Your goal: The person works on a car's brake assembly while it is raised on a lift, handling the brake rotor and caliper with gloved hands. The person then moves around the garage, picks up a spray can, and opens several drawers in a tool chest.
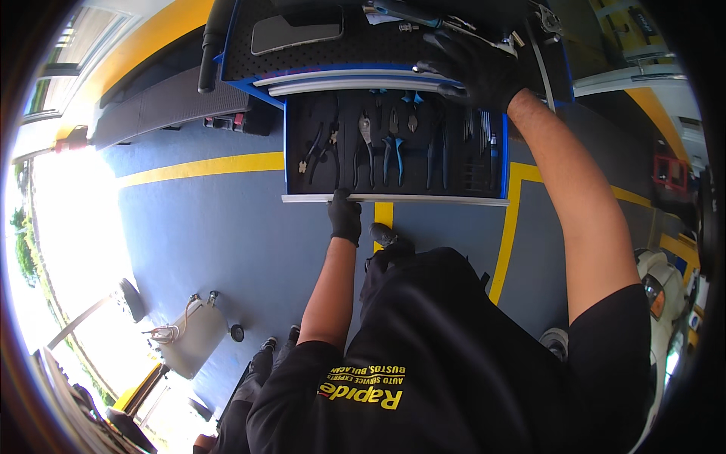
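Note:
My left hand (345, 216), in a black glove, has its fingers hooked over the front edge of a pulled-out drawer (397, 200) of a blue tool cabinet. In the dark lining of the drawer lie several pliers: grey slip-joint pliers (366, 144), blue-handled pliers (393, 155), and dark-handled ones (311, 151) at the left. Thin tools (469, 125) stand in a row toward the right. Reaching over the cabinet top, my right hand (484, 74), also gloved, has its fingers spread. A silver wrench (473, 32) lies just beyond these fingers.
A smartphone (296, 35) rests on the perforated black cabinet top (355, 54). Yellow lines (219, 166) cross the grey floor. At lower left stands a wheeled metal unit (193, 340), with another person's legs (261, 371) close by. A white vehicle (659, 303) is at the right.

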Motion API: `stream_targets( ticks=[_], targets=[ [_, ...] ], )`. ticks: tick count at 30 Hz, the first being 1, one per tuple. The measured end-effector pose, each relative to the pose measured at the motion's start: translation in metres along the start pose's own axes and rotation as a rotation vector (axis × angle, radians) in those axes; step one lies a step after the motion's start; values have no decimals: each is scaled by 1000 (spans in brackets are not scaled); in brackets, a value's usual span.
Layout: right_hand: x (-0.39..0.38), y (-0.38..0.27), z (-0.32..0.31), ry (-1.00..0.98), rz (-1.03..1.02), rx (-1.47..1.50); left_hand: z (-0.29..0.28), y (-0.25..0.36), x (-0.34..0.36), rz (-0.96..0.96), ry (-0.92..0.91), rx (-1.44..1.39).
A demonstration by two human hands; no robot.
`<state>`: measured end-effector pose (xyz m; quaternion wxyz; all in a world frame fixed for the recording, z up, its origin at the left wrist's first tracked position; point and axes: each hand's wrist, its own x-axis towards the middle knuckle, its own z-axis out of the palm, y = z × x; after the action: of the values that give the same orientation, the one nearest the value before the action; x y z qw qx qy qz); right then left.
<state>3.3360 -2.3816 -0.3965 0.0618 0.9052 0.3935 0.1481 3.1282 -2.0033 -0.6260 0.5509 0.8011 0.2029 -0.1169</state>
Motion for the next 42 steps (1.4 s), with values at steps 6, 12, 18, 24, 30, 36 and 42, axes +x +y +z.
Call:
stream_targets(
  ticks=[6, 12, 18, 24, 30, 36, 42],
  targets=[
    [-4, -1, 4, 0, 10, -44, -37, -36, -96, -25, -94, 328],
    [-6, -1, 8, -81, -3, -44, -39, -46, -101, 41, -78, 466],
    [-9, 8, 21, 32, -17, -39, 1, -15, -13, 72, -60, 275],
    [-7, 7, 24, -7, 40, 4, 41, -16, 114, 536, -29, 197],
    [-7, 3, 16, -21, 47, -13, 102, 31, 219, 374, -143, 110],
    [-8, 7, 22, -48, 55, -5, 138, 54, 265, 687, -115, 1165],
    [-6, 4, 17, -6, 111, 92, 124, 8, 180, -495, 60, -876]
  ],
)
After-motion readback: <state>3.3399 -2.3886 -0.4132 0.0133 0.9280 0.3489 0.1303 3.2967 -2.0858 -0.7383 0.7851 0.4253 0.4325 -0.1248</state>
